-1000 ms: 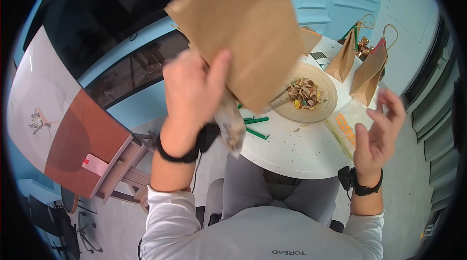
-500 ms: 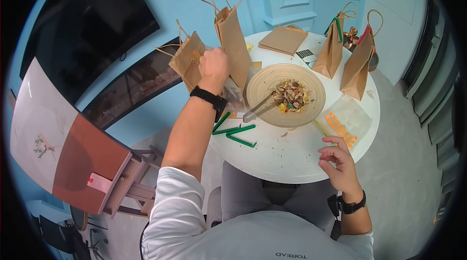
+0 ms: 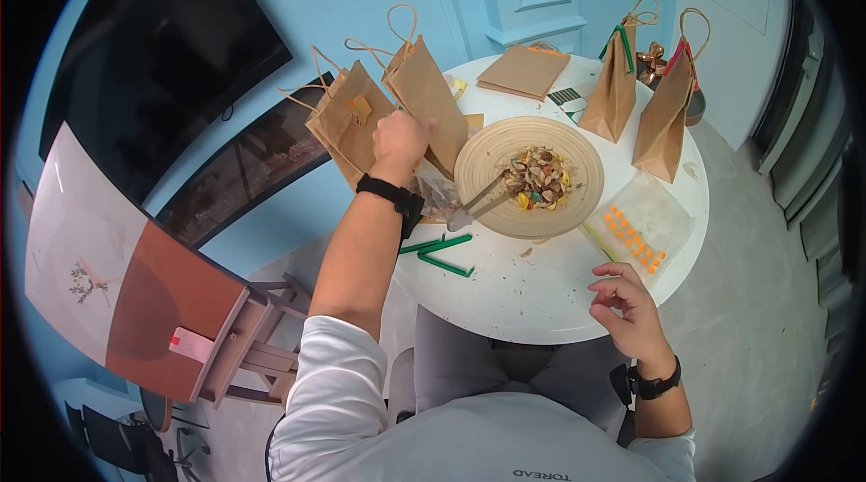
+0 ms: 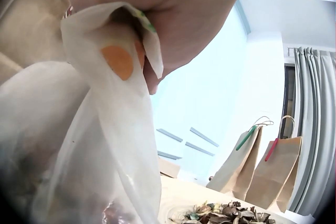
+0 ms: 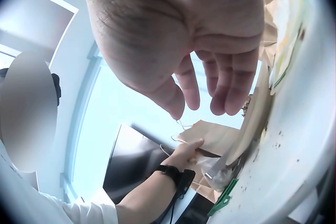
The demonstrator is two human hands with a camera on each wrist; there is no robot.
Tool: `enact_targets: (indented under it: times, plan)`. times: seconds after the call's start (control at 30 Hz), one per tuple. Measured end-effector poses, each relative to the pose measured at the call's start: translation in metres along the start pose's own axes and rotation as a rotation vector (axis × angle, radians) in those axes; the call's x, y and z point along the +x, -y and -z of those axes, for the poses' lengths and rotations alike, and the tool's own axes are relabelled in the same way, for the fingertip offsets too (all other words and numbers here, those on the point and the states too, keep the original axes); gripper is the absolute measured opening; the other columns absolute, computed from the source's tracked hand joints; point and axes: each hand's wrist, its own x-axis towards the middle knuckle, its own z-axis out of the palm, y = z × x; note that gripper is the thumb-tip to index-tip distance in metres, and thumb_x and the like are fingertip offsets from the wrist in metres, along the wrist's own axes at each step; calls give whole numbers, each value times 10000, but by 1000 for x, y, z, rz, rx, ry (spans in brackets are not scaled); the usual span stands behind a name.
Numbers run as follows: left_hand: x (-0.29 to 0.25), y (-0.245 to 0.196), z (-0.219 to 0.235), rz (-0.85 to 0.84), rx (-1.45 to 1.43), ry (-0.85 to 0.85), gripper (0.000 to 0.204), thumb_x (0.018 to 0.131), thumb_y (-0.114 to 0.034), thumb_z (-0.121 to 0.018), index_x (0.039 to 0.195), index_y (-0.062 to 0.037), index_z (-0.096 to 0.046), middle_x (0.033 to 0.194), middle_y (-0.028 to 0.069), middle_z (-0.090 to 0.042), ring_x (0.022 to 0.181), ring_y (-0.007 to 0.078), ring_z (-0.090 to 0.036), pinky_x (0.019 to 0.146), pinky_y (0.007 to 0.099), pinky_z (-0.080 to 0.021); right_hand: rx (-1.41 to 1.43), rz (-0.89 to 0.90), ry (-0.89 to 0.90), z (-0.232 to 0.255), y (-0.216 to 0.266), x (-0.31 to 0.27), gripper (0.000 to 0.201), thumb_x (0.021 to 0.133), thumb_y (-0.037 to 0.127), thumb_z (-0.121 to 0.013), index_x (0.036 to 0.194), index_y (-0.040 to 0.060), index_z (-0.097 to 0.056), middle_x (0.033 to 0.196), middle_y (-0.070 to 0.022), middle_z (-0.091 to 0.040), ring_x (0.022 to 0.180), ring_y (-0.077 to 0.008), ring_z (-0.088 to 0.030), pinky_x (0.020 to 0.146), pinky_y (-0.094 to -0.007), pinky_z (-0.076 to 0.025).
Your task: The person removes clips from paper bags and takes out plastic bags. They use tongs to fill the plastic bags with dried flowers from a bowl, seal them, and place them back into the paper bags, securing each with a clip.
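Note:
My left hand point(image 3: 403, 137) grips the gathered top of a translucent plastic bag point(image 4: 128, 140) with orange dots. In the head view the lower part of that plastic bag point(image 3: 437, 193) shows below the hand, between the paper bags and the bowl. Two brown paper bags with string handles stand around this hand, one at the left point(image 3: 338, 126) and one just behind point(image 3: 433, 99). Over the table's front right, my right hand point(image 3: 629, 309) is held with loosely bent fingers and nothing in them. Near its fingertips lies a flat clear bag point(image 3: 666, 219) with orange dots.
A wide bowl point(image 3: 471, 157) holds dried petals and metal tongs point(image 3: 485, 208). Green bag clips point(image 3: 447, 266) lie before it. Clipped paper bags, one green point(image 3: 604, 103), one red point(image 3: 661, 135), stand at the back right. A folded paper bag point(image 3: 521, 73) lies behind the bowl.
A second ago a brown paper bag was raised close before the head camera; it now stands on the left. My left hand has lowered beside the paper bags. My right hand has come down.

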Motion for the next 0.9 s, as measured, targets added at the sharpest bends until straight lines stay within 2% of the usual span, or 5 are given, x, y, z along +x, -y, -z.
enact_targets:
  times: [0.3, 0.6, 0.73, 0.8, 0.9]
  plan:
    - [-27, 1, 51, -71, -46, -121, 614, 885, -556, -789, 970, 53, -792, 929, 276, -765, 980, 441, -751, 890, 483, -592, 22, -34, 65, -7, 2, 4, 319, 905, -99, -700, 1203, 16, -699, 1368, -100, -557, 921, -116, -652, 862, -278, -594]
    - [-70, 22, 109, -313, -219, -495, 464, 929, -380, -731, 1159, 20, -783, 861, 228, -767, 855, 372, -770, 806, 451, -596, 15, -47, 97, -13, 2, 2, 331, 904, -97, -697, 1212, 22, -695, 1380, -99, -558, 918, -108, -644, 858, -273, -584]
    - [-140, 11, 154, -267, -692, -292, 355, 956, -139, -591, 1209, 49, -754, 815, 93, -728, 802, 92, -693, 749, 260, -530, 34, -43, 72, -6, -2, -4, 326, 912, -87, -693, 1218, 22, -695, 1343, -88, -579, 909, -103, -637, 833, -266, -580]
    - [-167, 21, 164, -486, -931, -74, 395, 941, -47, -536, 1268, 62, -729, 913, 43, -709, 859, 60, -628, 785, 229, -487, 34, -34, 40, -1, -3, -8, 303, 931, -66, -692, 1222, 20, -694, 1285, -76, -612, 902, -101, -634, 812, -265, -580]
    - [-202, 12, 159, -624, -951, 134, 415, 951, -25, -586, 1345, 54, -693, 963, 20, -681, 912, 64, -610, 816, 221, -470, 219, -200, 25, 8, 3, -17, 263, 972, -18, -687, 1234, 8, -686, 1164, -57, -656, 901, -101, -639, 780, -267, -581]
